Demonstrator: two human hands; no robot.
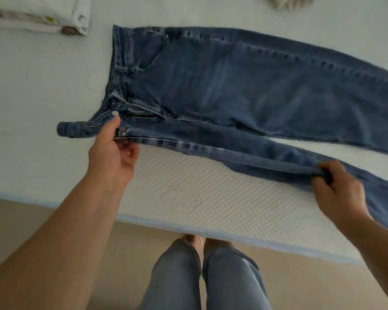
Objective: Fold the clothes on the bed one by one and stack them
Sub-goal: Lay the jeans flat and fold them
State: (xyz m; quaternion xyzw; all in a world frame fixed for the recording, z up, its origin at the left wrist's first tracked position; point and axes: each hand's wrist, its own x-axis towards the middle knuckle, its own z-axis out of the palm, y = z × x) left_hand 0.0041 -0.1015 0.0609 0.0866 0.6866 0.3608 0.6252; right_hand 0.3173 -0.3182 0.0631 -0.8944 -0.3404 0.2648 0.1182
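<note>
Jeans (244, 86) in both hands' grip

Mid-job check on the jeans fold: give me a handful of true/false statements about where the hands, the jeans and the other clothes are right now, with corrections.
1. The left hand grips the jeans at the waistband. True.
2. The right hand is resting empty on the bed. False: it pinches the near leg of the jeans.
3. The fly of the jeans is open. True.
4. The jeans are already folded into a compact bundle. False: both legs still stretch out to the right.
5. A stack of folded clothes sits at the far left of the bed. True.
6. The stack lies on top of the jeans. False: bare bed separates them.
</note>
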